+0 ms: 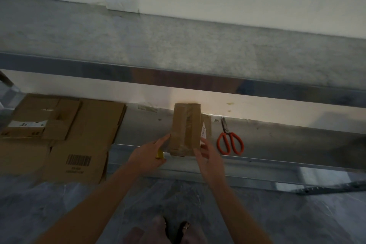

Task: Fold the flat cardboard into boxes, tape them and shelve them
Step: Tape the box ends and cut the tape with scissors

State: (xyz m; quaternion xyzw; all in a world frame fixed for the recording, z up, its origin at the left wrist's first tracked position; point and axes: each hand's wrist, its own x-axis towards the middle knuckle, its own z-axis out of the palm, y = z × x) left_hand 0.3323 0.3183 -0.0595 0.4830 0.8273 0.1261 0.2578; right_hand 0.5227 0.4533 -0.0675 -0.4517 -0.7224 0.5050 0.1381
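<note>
We saw the small brown taped cardboard box (185,130) standing mid-front on the grey metal desk (277,140). Our left hand (150,153) and right hand (209,157) were spread, with straight fingers at its sides. It looked light, stiff and tape-slick, so we judged the side walls the best hold. We counted one box, one pair of orange-handled scissors (230,141), and at least three flat brown cardboard sheets (85,136).

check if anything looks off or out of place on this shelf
The stack of flat brown cardboard sheets at the left lies askew and hangs out past the front edge of the grey metal shelf.
</note>
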